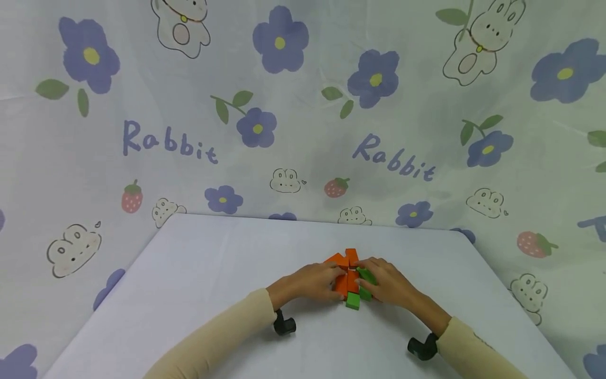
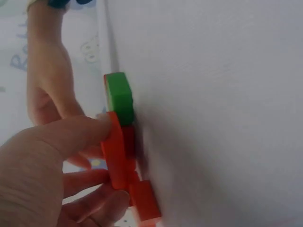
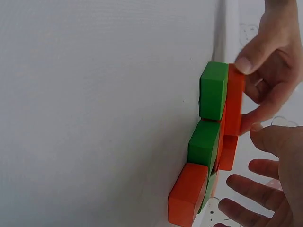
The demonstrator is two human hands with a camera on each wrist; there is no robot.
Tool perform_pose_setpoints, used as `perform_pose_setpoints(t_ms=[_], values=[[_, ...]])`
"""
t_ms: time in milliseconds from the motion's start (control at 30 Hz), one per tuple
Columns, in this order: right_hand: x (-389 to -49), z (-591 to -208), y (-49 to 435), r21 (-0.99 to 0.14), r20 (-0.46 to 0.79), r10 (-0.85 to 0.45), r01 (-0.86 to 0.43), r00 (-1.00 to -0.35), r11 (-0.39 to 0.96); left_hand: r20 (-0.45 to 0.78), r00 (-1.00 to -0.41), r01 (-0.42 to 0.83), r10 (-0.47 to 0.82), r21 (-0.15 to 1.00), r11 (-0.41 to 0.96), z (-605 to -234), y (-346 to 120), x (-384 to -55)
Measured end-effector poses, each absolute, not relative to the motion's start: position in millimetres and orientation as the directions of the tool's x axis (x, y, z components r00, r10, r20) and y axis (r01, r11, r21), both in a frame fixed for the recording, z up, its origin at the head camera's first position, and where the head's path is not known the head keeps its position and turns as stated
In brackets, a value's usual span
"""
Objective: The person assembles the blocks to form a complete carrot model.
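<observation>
My left hand (image 1: 314, 281) pinches an orange block (image 2: 116, 151) between thumb and fingers, at the top of a tight cluster of blocks. Two green blocks (image 3: 214, 90) stand at the cluster's near side in the right wrist view, with another orange block (image 3: 188, 194) at the end of the row. Across from it, my right hand (image 1: 385, 281) has its fingers spread and loosely bent beside the green blocks (image 1: 364, 284); the right wrist view shows nothing gripped in it. Fingers hide part of the cluster. One small green block (image 1: 352, 300) sits at the front.
The blocks are on a white table (image 1: 227, 252), toward its right of centre. Behind it hangs a cloth (image 1: 303, 105) printed with flowers and rabbits. A black wrist camera (image 1: 285, 323) is on the left arm, another black camera (image 1: 422, 347) on the right.
</observation>
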State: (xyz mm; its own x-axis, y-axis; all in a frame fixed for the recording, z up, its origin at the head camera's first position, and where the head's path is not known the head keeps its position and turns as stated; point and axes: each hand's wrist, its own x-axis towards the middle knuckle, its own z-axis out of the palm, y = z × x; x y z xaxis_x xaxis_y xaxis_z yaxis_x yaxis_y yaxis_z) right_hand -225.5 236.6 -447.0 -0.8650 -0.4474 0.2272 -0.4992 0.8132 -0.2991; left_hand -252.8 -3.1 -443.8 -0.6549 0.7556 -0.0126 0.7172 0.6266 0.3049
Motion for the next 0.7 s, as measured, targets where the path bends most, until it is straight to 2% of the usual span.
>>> perform_pose_setpoints(t_ms=[100, 200, 433, 700], values=[[-226, -447, 238, -0.289, 0.231, -0.445, -0.498, -0.865, 0.818, 0.038, -0.64, 0.732, 0.767, 0.334, 0.594, -438, -7, -254], [-227, -445, 239, -0.29, 0.236, -0.433, -0.488, -0.87, 0.823, 0.071, -0.651, 0.725, 0.755, 0.35, 0.593, -428, -15, -254], [-229, -445, 238, -0.302, 0.243, -0.448, -0.506, -0.86, 0.808, 0.104, -0.75, 0.63, 0.654, 0.413, 0.657, -411, -51, -253], [-231, -446, 237, -0.304, 0.23, -0.476, -0.527, -0.849, 0.793, 0.129, -0.827, 0.525, 0.547, 0.528, 0.668, -413, -104, -255]])
